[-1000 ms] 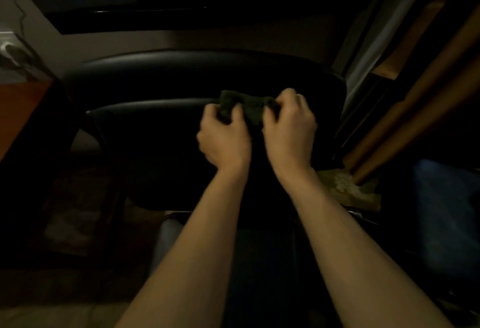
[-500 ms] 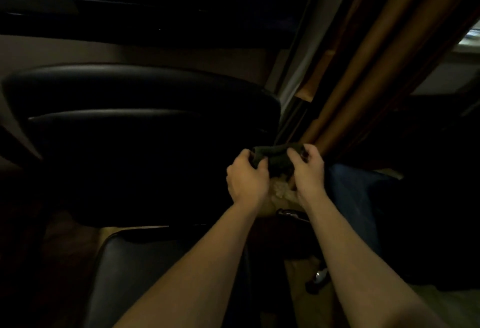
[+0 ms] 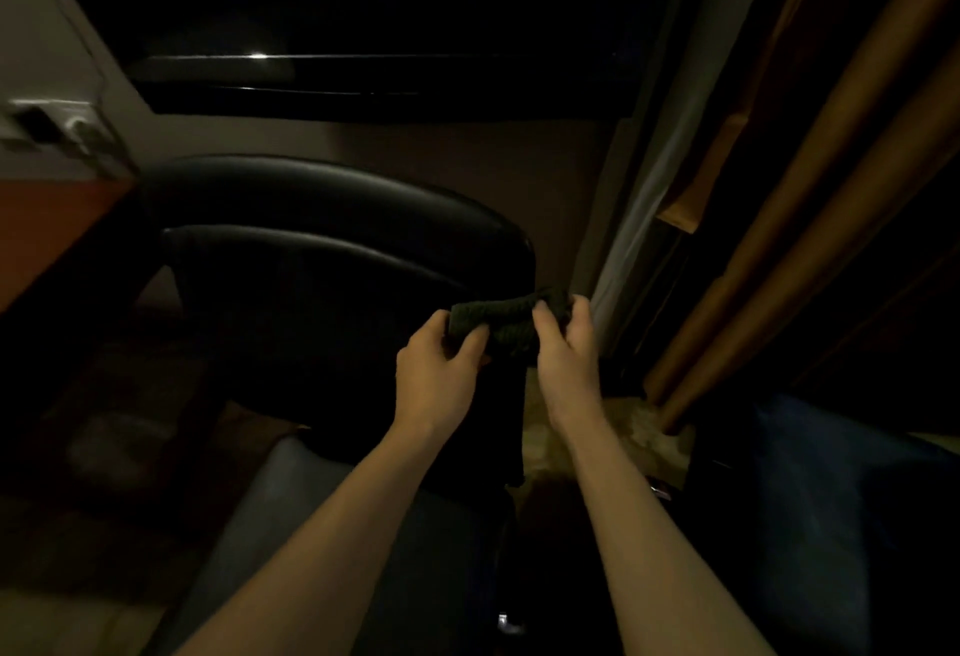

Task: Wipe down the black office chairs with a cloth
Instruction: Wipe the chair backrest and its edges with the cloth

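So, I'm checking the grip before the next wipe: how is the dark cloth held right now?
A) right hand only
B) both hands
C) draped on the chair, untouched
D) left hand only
B: the left hand and right hand each pinch an end of the cloth.

A dark green knitted cloth (image 3: 501,325) is bunched into a short roll and held up in front of the right edge of a black office chair's backrest (image 3: 332,260). The backrest is glossy, curved along its top, upright; its seat (image 3: 322,525) lies below, dim.
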Demonstrator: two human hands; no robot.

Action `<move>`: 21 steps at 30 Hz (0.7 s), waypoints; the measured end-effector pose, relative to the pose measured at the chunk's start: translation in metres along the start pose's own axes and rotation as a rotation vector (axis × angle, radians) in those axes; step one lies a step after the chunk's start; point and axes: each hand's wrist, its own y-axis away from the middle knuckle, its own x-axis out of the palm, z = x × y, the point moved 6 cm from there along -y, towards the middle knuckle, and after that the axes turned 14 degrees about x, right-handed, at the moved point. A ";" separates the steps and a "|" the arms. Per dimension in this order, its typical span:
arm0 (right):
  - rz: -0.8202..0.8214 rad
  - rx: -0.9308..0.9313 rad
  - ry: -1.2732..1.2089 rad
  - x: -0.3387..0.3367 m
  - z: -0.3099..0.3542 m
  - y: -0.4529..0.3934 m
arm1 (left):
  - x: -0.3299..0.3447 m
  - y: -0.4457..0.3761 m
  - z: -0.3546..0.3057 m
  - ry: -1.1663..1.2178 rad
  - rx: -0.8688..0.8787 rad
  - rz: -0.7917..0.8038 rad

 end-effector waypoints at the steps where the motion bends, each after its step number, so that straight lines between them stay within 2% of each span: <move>1: 0.016 -0.011 0.018 -0.008 0.000 0.006 | 0.002 0.007 -0.004 0.026 0.007 0.006; 6: -0.040 -0.148 0.145 -0.052 0.013 0.033 | 0.018 0.024 -0.035 0.122 0.048 0.007; 9: -0.072 -0.324 0.210 -0.069 0.052 0.050 | 0.029 0.022 -0.059 0.238 0.056 -0.047; 13: -0.032 -0.458 0.493 -0.059 0.102 0.051 | 0.040 0.017 -0.070 0.373 -0.080 -0.128; 17: -0.036 -0.419 0.770 -0.032 0.112 0.036 | 0.037 0.011 -0.066 0.299 -0.224 -0.311; 19: 0.000 -0.344 0.793 -0.026 0.111 0.030 | 0.031 0.006 -0.072 0.198 -0.197 -0.383; 21: 0.061 -0.308 0.725 -0.030 0.108 0.029 | 0.031 0.009 -0.077 0.187 -0.153 -0.387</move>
